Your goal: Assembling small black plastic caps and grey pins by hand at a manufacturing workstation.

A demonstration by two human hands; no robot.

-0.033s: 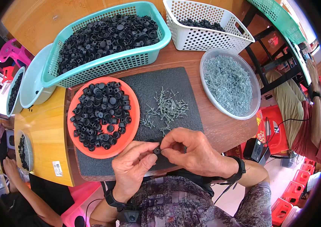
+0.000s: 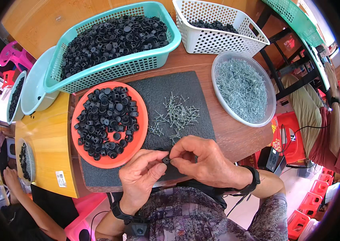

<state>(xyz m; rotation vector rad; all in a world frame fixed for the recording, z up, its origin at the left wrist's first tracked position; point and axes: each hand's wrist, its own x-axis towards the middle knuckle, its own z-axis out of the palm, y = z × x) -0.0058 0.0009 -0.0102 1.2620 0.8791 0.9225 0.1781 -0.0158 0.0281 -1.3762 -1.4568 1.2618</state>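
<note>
Between finger and thumb, my left hand (image 2: 138, 174) pinches a small black plastic cap (image 2: 166, 160) over the near edge of the dark mat (image 2: 194, 86). My right hand (image 2: 202, 158) meets it from the right, thumb and forefinger pressed together at the cap's side; whatever they hold is hidden by the fingers. Just beyond the hands lies a loose pile of small silver screws (image 2: 180, 113) on the mat. Left of them, an orange-red plate (image 2: 141, 110) bears many black caps (image 2: 105, 116), close to my left hand.
A teal basket (image 2: 113, 64) full of black caps stands at the back, beside a white basket (image 2: 218, 45) of black parts. A clear tub (image 2: 273, 100) of screws sits at right. Other people's arms (image 2: 33, 209) show at the far left and right.
</note>
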